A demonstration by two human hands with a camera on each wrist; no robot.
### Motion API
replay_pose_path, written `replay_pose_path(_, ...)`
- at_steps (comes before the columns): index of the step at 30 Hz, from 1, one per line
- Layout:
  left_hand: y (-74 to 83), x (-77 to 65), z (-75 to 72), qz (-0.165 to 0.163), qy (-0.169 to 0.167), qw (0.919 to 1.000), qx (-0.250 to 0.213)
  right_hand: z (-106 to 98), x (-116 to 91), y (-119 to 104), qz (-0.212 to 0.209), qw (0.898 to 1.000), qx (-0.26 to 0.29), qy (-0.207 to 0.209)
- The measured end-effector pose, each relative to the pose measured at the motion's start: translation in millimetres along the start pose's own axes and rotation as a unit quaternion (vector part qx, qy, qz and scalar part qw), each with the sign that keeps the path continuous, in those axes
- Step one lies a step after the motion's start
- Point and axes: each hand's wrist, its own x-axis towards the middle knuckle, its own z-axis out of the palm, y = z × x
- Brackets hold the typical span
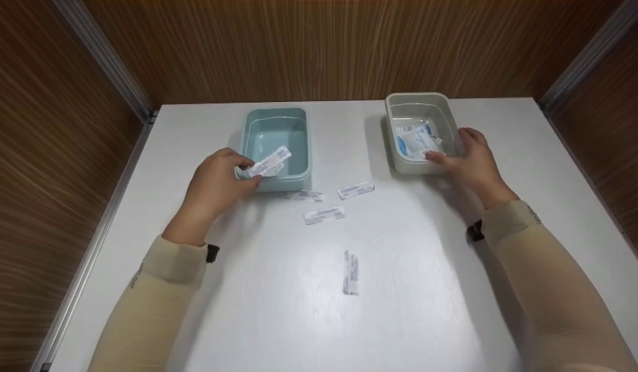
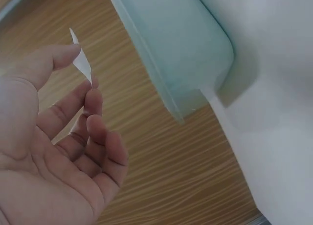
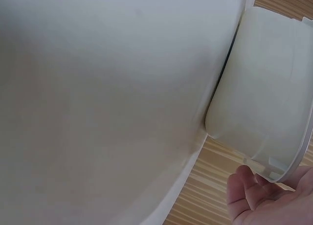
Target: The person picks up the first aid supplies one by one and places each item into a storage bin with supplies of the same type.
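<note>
My left hand [image 1: 215,178] pinches a narrow white strip packet [image 1: 270,161] with grey print between thumb and fingers, over the near left corner of the teal box [image 1: 304,150]. The left wrist view shows that packet [image 2: 82,63] edge-on and slightly bent, above the fingertips. My right hand [image 1: 474,163] holds the near right corner of the beige box [image 1: 390,124]. Its thumb lies over the front rim and its fingers curl outside the wall, as the right wrist view also shows beside the box [image 3: 259,88]. White-and-blue packets [image 1: 417,142] lie inside the beige box.
Three strip packets lie near the front of the teal box: one against its base [image 1: 305,196], another strip [image 1: 324,215] below it, and a third strip [image 1: 356,190] to the right. A further strip [image 1: 351,274] lies nearer me. Wood-grain panels [image 1: 298,51] enclose the white table [image 1: 277,289].
</note>
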Motion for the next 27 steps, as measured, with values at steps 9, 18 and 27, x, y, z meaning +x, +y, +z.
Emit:
replay_pose_path(9, -14.0, 36.3, 7.7, -0.073, -0.015, 0.9972, -0.01, 3, -4, 5, 0.012, 1.0, 0.0, -0.002)
replay_pose_path(18, -19.4, 49.8, 14.7, -0.086, -0.013, 0.9962, -0.008, 6, -4, 4, 0.02, 1.0, 0.002, -0.006)
replay_pose_path(27, 2.4, 43.4, 29.0, -0.017, 0.038, 0.9991, -0.006, 1, -1, -2, -0.003, 1.0, -0.005, 0.002)
